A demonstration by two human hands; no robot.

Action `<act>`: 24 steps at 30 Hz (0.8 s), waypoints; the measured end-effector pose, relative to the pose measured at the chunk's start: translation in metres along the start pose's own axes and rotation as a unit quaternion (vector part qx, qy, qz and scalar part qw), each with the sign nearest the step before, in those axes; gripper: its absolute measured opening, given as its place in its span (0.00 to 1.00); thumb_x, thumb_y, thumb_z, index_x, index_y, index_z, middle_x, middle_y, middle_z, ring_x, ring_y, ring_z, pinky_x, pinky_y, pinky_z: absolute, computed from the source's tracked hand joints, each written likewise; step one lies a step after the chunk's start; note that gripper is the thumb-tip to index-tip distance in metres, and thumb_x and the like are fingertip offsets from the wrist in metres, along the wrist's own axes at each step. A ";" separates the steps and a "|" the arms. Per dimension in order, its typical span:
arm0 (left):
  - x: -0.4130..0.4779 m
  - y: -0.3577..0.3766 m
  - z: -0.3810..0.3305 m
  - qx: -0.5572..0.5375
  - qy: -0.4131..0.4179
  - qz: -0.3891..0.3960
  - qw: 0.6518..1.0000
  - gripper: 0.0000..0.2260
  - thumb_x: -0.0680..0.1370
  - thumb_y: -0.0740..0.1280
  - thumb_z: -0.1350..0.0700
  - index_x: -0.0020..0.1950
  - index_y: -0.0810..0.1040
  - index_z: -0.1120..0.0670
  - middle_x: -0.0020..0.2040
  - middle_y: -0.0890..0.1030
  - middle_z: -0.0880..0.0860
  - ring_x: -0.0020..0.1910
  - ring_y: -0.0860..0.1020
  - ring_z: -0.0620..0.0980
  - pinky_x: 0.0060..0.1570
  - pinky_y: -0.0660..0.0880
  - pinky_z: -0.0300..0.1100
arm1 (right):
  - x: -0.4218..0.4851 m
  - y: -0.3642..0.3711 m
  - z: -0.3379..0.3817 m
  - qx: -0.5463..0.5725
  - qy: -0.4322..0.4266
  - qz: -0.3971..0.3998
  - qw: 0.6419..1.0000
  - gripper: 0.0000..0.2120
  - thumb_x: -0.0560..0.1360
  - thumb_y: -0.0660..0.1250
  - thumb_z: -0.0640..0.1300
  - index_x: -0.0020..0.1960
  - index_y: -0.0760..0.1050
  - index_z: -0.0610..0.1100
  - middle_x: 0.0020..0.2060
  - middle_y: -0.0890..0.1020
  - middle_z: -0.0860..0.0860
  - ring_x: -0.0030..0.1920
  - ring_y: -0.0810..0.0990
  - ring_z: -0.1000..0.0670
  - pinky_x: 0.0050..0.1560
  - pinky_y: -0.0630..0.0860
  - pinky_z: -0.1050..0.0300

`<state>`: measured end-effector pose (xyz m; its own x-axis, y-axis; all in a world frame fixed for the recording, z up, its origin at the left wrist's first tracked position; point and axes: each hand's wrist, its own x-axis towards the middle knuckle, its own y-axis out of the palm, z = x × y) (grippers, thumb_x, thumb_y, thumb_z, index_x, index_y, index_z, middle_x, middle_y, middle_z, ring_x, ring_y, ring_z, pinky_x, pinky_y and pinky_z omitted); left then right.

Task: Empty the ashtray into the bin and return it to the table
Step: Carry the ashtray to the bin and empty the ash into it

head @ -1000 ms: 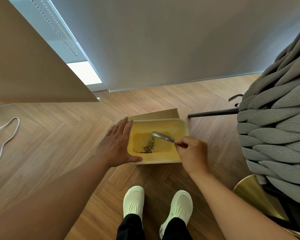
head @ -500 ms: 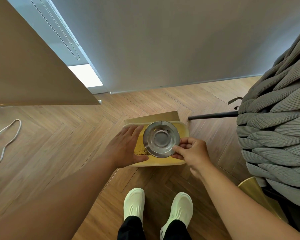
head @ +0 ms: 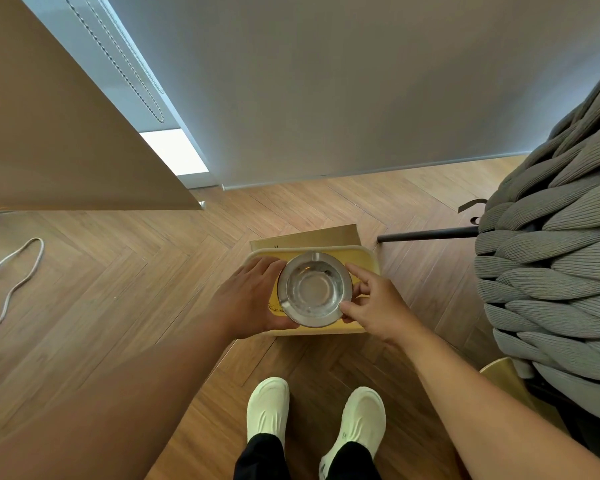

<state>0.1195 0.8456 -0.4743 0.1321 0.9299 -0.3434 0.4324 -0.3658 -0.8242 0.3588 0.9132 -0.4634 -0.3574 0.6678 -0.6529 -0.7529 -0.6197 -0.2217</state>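
A round silver metal ashtray [head: 314, 289] is held bowl-up, level, just above the yellow bin [head: 369, 259] on the wooden floor. A few dark specks cling to its far inner rim. My right hand [head: 378, 306] pinches its right edge between thumb and fingers. My left hand [head: 250, 299] cups its left edge, thumb under the near rim and fingers at the far side. The ashtray hides most of the bin's inside; a little dark ash shows at the bin's left.
A cardboard sheet [head: 305, 235] stands behind the bin. At the right is a grey chunky-knit chair [head: 548, 271] with a black leg [head: 426, 233] and a gold base [head: 503, 375]. A white cable [head: 11, 268] lies left. My shoes [head: 267, 407] stand below the bin.
The ashtray went from tipped on edge over the bin to bowl-up and has risen toward me. My left hand moved from the bin's rim onto the ashtray's left edge.
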 end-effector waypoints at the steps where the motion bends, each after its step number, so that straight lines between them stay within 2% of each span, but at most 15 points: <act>1: 0.000 0.000 0.000 -0.002 0.000 0.001 1.000 0.47 0.63 0.68 0.26 0.76 0.61 0.48 0.73 0.68 0.48 0.72 0.65 0.50 0.70 0.67 0.49 | 0.000 -0.001 0.003 -0.047 -0.019 0.023 0.998 0.39 0.73 0.73 0.36 0.78 0.60 0.54 0.48 0.81 0.55 0.46 0.84 0.52 0.46 0.80 0.61; 5: -0.001 0.001 0.001 -0.004 0.002 -0.003 1.000 0.47 0.63 0.68 0.26 0.75 0.62 0.49 0.72 0.69 0.48 0.71 0.66 0.50 0.70 0.67 0.48 | 0.000 -0.003 0.012 -0.174 -0.059 0.065 0.981 0.39 0.69 0.75 0.38 0.73 0.62 0.58 0.52 0.76 0.62 0.52 0.79 0.55 0.47 0.73 0.65; 7: -0.001 0.002 0.001 -0.005 0.003 -0.005 1.000 0.47 0.63 0.68 0.26 0.75 0.62 0.49 0.72 0.69 0.48 0.71 0.66 0.49 0.70 0.68 0.47 | 0.001 -0.003 0.013 -0.212 -0.068 0.059 0.973 0.40 0.67 0.77 0.40 0.73 0.62 0.56 0.54 0.76 0.59 0.54 0.78 0.54 0.49 0.74 0.63; 11: -0.002 0.003 0.002 -0.006 -0.004 -0.011 1.000 0.47 0.62 0.69 0.26 0.75 0.62 0.48 0.72 0.69 0.48 0.71 0.66 0.49 0.69 0.68 0.48 | 0.003 0.000 0.017 -0.312 -0.097 0.024 0.945 0.37 0.67 0.79 0.45 0.70 0.64 0.50 0.61 0.76 0.52 0.61 0.76 0.50 0.60 0.78 0.49; 14: -0.004 0.003 0.001 -0.010 -0.005 -0.014 1.000 0.47 0.62 0.69 0.26 0.75 0.62 0.49 0.72 0.70 0.48 0.70 0.67 0.50 0.69 0.69 0.48 | 0.003 0.004 0.015 -0.392 -0.117 0.002 0.912 0.39 0.67 0.79 0.49 0.71 0.63 0.47 0.65 0.73 0.49 0.67 0.71 0.47 0.65 0.75 0.50; 16: -0.006 0.003 0.000 -0.018 -0.006 -0.018 1.000 0.47 0.62 0.70 0.27 0.74 0.63 0.49 0.71 0.70 0.48 0.69 0.68 0.49 0.67 0.70 0.48 | 0.003 0.007 0.013 -0.418 -0.115 -0.007 0.901 0.42 0.68 0.78 0.48 0.75 0.59 0.45 0.73 0.68 0.47 0.76 0.62 0.44 0.71 0.67 0.48; 18: -0.007 0.002 -0.001 -0.021 -0.008 -0.022 1.000 0.46 0.62 0.71 0.28 0.74 0.63 0.49 0.71 0.70 0.47 0.69 0.68 0.49 0.67 0.70 0.47 | 0.003 0.008 0.012 -0.430 -0.112 -0.011 0.896 0.45 0.69 0.78 0.48 0.77 0.56 0.44 0.77 0.63 0.47 0.79 0.55 0.45 0.74 0.63 0.48; 24: -0.008 0.005 -0.004 -0.015 -0.011 -0.035 0.999 0.46 0.62 0.71 0.28 0.74 0.63 0.49 0.71 0.70 0.48 0.68 0.69 0.49 0.66 0.69 0.45 | 0.006 0.010 0.007 -0.441 -0.120 -0.027 0.889 0.47 0.69 0.78 0.50 0.78 0.54 0.44 0.78 0.62 0.47 0.80 0.53 0.45 0.75 0.61 0.48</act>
<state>0.1243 0.8370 -0.4736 0.0813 0.9518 -0.2957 0.4667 -0.2985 -0.8325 0.3450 0.9136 -0.4645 -0.5220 0.7092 -0.4739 -0.0833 -0.5954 -0.7991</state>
